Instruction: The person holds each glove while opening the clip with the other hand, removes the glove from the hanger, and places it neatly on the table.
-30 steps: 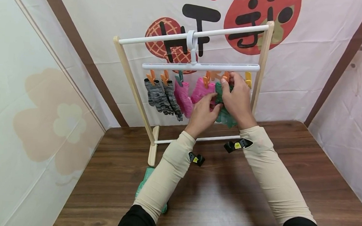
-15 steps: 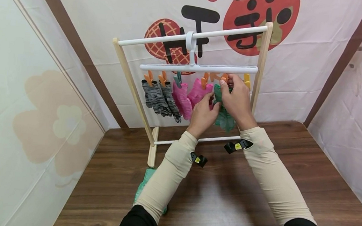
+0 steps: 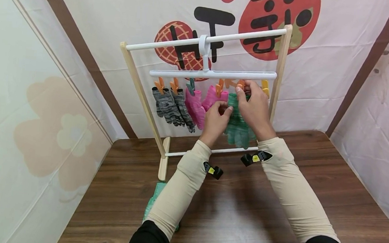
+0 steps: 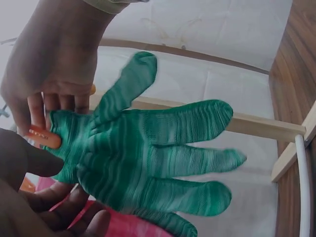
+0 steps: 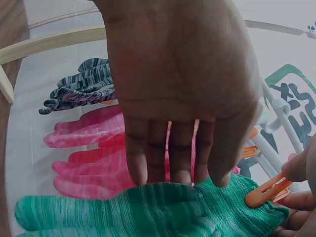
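A green striped knit glove [image 3: 238, 128] hangs fingers down from an orange clothespin [image 3: 240, 85] on the white hanger bar [image 3: 214, 74]. My right hand [image 3: 254, 105] pinches that clothespin, whose jaws sit on the glove's cuff, as the right wrist view shows. My left hand [image 3: 216, 121] pinches the cuff's left edge, thumb in front and fingers behind. Up close in the left wrist view the glove [image 4: 133, 158] lies spread, its fingers pointing away from both hands. Part of the cuff is hidden behind my right hand in the head view.
Pink gloves [image 3: 195, 106] and grey-black gloves [image 3: 168, 106] hang clipped to the left. A yellow clothespin [image 3: 265, 87] is at the bar's right end. The wooden rack [image 3: 143, 99] stands on the brown table [image 3: 242, 215]. More green fabric [image 3: 157, 194] lies partly under my left forearm.
The green glove has straightened and spread flat, hanging lower. My left hand has shifted slightly left and down at its edge. My right hand has kept its place at the clothespin.
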`<state>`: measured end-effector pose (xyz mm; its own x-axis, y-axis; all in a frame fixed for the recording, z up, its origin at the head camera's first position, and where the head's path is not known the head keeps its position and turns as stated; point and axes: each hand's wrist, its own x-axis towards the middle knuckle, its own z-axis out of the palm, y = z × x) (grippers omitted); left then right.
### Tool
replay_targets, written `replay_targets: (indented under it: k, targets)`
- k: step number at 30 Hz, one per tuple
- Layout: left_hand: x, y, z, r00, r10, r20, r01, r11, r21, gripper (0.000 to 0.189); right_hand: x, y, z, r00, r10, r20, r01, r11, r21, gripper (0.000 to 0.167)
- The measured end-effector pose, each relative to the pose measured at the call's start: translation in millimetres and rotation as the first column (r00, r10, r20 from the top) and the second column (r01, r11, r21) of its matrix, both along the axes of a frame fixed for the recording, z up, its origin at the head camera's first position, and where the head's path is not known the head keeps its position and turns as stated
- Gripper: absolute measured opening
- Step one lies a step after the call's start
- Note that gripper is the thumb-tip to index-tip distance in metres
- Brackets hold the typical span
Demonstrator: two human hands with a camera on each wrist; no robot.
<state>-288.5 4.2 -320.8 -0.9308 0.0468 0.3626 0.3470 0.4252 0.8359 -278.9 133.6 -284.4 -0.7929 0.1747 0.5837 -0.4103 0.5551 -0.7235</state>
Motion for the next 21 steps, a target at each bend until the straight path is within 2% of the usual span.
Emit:
replay_targets:
  k: [5,10,21]
  targets:
    - [-2.0,-2.8,0.5,1.0,-0.01,0.018,0.009,0.999,0.048,0.018,-1.0,0.2,0.3,1.0,-0.007,0.016,0.007,1.0,-0.006,0.037]
    - [-0.8,-3.3,1.1,0.999,-0.035,0.019,0.034,0.998,0.05,0.017,-0.9,0.3,-1.0,0.999,0.004,0.035,-0.003,1.0,-0.03,0.038]
    - [0.9,-2.9,5.5,0.998,-0.057,0.008,0.056,0.995,0.081,0.015,-1.4,2.8,1.1,1.0,0.023,0.014,-0.022,0.998,-0.057,0.038]
